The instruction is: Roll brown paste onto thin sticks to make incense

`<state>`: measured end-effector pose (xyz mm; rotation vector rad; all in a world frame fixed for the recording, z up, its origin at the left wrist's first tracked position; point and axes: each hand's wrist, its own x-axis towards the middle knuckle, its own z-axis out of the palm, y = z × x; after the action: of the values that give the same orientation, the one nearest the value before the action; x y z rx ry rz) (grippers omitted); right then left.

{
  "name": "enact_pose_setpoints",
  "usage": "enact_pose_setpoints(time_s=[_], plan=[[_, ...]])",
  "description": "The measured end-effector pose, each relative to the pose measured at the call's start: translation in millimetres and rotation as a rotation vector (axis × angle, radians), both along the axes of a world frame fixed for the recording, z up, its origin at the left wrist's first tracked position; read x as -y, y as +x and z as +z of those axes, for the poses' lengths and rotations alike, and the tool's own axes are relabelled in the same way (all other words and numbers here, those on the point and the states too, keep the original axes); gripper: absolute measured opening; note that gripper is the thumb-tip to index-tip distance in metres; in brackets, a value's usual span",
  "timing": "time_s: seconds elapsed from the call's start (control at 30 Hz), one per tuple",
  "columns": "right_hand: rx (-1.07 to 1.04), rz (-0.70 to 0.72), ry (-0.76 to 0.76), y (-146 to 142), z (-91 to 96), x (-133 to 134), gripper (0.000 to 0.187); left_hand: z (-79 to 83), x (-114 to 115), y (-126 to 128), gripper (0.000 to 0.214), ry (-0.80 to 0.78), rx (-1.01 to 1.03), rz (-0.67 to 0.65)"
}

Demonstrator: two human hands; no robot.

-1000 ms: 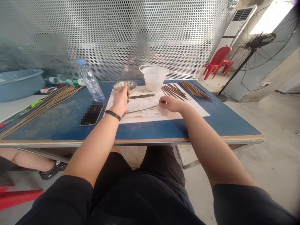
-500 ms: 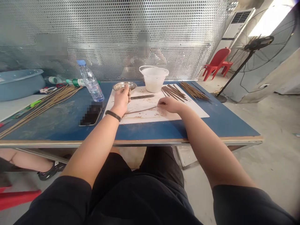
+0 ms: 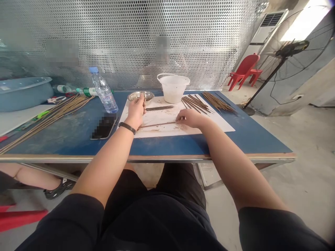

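Note:
A thin brown stick (image 3: 158, 124) lies across a white board (image 3: 209, 120) on the blue table (image 3: 78, 136). My right hand (image 3: 190, 117) rests on the stick's right end with its fingers curled over it. My left hand (image 3: 136, 109), with a dark band on the wrist, is closed near the stick's left end and reaches up to the rim of a small metal bowl (image 3: 141, 96). A short dark bundle of sticks (image 3: 159, 108) lies between bowl and stick. What the left fingers pinch is hidden.
A white plastic tub (image 3: 173, 88) stands behind the board, with finished sticks (image 3: 199, 102) and more (image 3: 218, 101) to its right. A water bottle (image 3: 103, 91), a phone (image 3: 104, 127), long raw sticks (image 3: 49, 116) and a blue basin (image 3: 24, 92) lie left. A perforated screen backs the table; a fan (image 3: 290, 45) stands right.
The stick under my hands has shifted slightly and now lies straighter across the board. Both hands stay nearly where they were.

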<state>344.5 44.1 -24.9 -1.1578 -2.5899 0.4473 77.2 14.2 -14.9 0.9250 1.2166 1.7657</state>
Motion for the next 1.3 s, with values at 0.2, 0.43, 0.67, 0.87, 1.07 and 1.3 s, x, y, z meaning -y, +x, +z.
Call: enact_pose_setpoints(time_s=[0.2, 0.43, 0.67, 0.87, 1.07, 1.3], plan=[[0.045, -0.011, 0.053, -6, -6.9, -1, 0.014, -5.6, -6, -2, 0.047, 0.026, 0.012, 0.01], [-0.096, 0.006, 0.195, 9, -8.0, -16, 0.015, 6.6, -10, -17, 0.055, 0.067, 0.01, 0.157], [-0.365, -0.036, 0.351, 28, 5.3, -21, 0.015, 9.9, -16, -51, 0.057, 0.12, 0.001, 0.38], [-0.541, -0.259, 0.445, 29, 13.2, -14, 0.012, 4.9, -18, -51, 0.057, 0.09, 0.082, 0.372], [-0.895, -0.484, 0.132, 28, 6.7, -28, 0.026, 4.4, -20, -49, 0.057, 0.046, 0.101, 0.351], [-1.221, -0.433, -0.13, 38, 1.0, -42, 0.034, 3.4, -17, -43, 0.049, 0.002, 0.149, 0.31]])
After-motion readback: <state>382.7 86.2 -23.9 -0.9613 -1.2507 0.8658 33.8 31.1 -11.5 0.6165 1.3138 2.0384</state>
